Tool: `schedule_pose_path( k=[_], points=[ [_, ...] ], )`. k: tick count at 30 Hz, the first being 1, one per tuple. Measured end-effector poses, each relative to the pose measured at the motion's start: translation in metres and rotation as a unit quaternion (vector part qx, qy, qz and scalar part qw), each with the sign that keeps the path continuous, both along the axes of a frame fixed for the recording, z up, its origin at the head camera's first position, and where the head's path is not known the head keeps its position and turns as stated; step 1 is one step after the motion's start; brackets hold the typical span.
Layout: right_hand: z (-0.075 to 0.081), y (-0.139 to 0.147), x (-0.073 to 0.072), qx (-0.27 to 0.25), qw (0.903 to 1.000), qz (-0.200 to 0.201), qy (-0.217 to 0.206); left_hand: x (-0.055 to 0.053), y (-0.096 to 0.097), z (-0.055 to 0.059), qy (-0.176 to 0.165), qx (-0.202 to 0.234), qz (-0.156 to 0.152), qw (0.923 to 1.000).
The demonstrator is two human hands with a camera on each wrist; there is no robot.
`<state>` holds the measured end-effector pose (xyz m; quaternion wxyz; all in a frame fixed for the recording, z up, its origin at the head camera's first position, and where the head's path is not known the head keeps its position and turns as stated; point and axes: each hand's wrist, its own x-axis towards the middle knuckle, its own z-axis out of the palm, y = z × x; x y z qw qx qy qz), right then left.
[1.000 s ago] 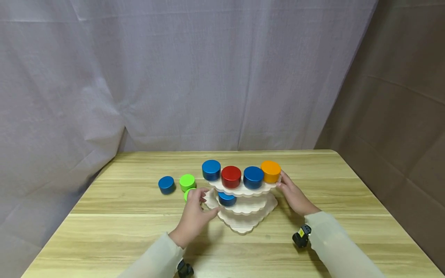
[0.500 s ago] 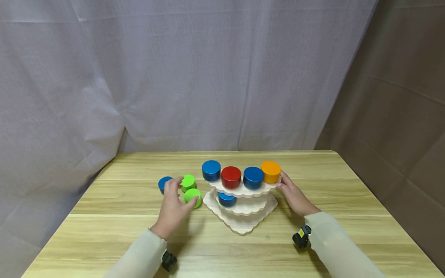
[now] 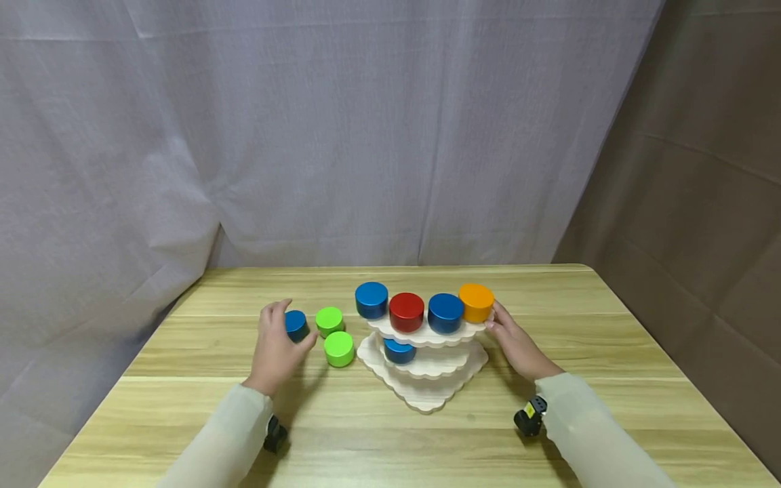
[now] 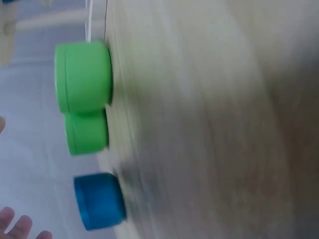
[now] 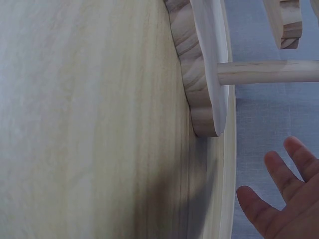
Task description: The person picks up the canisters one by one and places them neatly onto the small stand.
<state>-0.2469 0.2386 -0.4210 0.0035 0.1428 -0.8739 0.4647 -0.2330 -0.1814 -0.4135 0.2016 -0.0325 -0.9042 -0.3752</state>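
My left hand is at the left of the table, thumb and fingers spread around a small round blue tin without gripping it. Two lime-green tins stand just to its right; the left wrist view shows both greens and the blue tin upright on the tabletop. At the tiered wooden stand, my right hand holds the right edge of the top tier, thumb in front, beside an orange tin. Its other fingers are extended in the right wrist view.
On the top tier also stand a red tin and two blue tins; another blue tin sits on the tier below. A wooden post rises from the base. Behind the table hangs a grey curtain.
My left hand has moved left from the stand, past the green tins, to the blue tin at the far left. The right hand and the stand have stayed in place.
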Motion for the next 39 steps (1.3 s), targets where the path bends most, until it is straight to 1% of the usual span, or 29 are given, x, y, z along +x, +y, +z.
schedule_pose_path(
  k=[4, 10, 17, 23, 25, 28, 31, 35, 39],
  points=[
    [0.000, 0.000, 0.000, 0.000, 1.0000, -0.002, -0.004, -0.008, -0.007, -0.003, -0.030, -0.007, 0.018, 0.9994],
    [0.001, 0.000, 0.001, 0.001, 1.0000, -0.001, -0.004, -0.017, -0.016, -0.006, -0.070, -0.047, 0.045, 0.9954],
    [0.003, 0.000, 0.001, -0.002, 1.0000, 0.001, -0.003, -0.024, -0.025, -0.009, -0.104, -0.093, 0.053, 0.9888],
    [0.002, 0.000, 0.001, -0.009, 1.0000, 0.003, -0.003, -0.030, -0.030, -0.013, -0.145, -0.104, 0.058, 0.9822],
    [0.002, 0.000, 0.001, -0.009, 0.9999, 0.002, -0.004, -0.032, -0.032, -0.015, -0.165, -0.097, 0.059, 0.9797],
    [0.002, 0.001, 0.001, -0.006, 1.0000, 0.002, -0.005, -0.035, -0.033, -0.018, -0.194, -0.076, 0.062, 0.9762],
    [0.002, 0.001, 0.001, -0.004, 1.0000, 0.001, -0.006, -0.039, -0.035, -0.021, -0.217, -0.037, 0.063, 0.9733],
    [0.002, 0.000, 0.001, -0.001, 1.0000, -0.001, -0.009, -0.044, -0.037, -0.026, -0.238, 0.005, 0.063, 0.9693],
    [0.003, 0.000, 0.000, 0.000, 0.9999, -0.003, -0.013, -0.046, -0.036, -0.029, -0.246, 0.020, 0.064, 0.9669]
  ],
)
